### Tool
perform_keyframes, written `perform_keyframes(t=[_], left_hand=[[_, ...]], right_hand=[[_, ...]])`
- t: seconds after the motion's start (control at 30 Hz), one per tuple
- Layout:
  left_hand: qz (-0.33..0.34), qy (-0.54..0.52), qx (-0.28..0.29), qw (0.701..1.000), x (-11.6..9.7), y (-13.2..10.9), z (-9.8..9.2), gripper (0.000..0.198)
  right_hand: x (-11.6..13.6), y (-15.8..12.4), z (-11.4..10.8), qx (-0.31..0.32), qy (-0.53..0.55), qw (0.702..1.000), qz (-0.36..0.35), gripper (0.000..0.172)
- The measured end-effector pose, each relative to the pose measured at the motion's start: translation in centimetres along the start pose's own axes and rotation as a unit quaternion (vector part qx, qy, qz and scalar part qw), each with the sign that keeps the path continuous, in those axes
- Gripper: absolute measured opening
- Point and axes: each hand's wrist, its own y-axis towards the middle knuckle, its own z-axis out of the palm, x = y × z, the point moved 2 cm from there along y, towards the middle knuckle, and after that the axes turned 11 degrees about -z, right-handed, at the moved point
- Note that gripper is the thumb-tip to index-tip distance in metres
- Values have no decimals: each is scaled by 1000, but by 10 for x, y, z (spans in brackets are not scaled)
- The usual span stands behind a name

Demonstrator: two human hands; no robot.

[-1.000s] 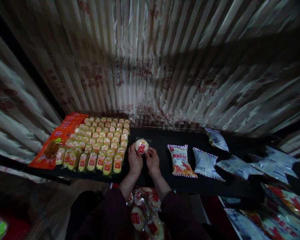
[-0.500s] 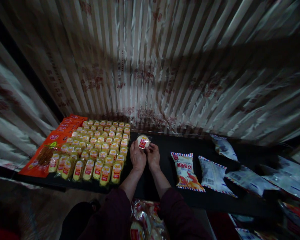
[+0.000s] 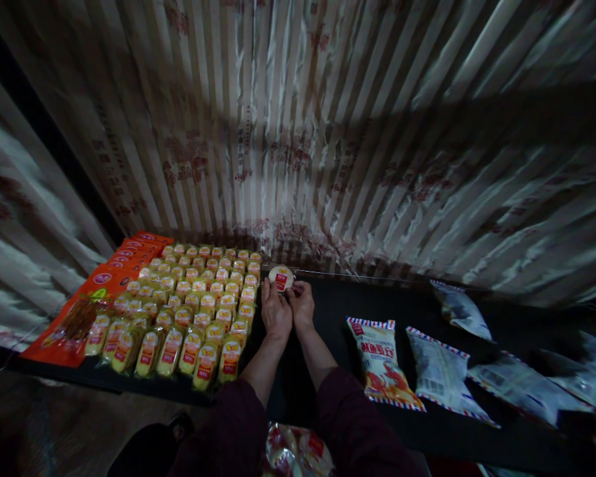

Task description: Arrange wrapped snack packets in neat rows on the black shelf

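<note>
Centrally, one round wrapped cake (image 3: 281, 271), its near edge in the closed grip of left hand (image 3: 277, 315) and right hand (image 3: 302, 307), apparently so its label (image 3: 281, 283) shows; yellow packets (image 3: 207, 303), eight-to-nine o'clock.

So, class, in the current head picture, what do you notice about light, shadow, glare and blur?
Head view: dim overall, a broad shadow crossing the striped wall covering; head view: pale glare along its folds; head view: the far-right packets look smeared, the held round packet crisper.
</note>
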Motion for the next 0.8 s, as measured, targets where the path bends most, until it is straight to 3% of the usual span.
perform_keyframes(t=[0.27, 0.8], left_hand=[[2, -6, -7, 1000, 1, 13, 5, 46], [-6, 36, -3, 999, -2, 28, 13, 48]], right_hand=[[-1, 15, 13, 10, -35, 999, -23, 14], [-10, 29, 23, 43, -89, 993, -62, 15]])
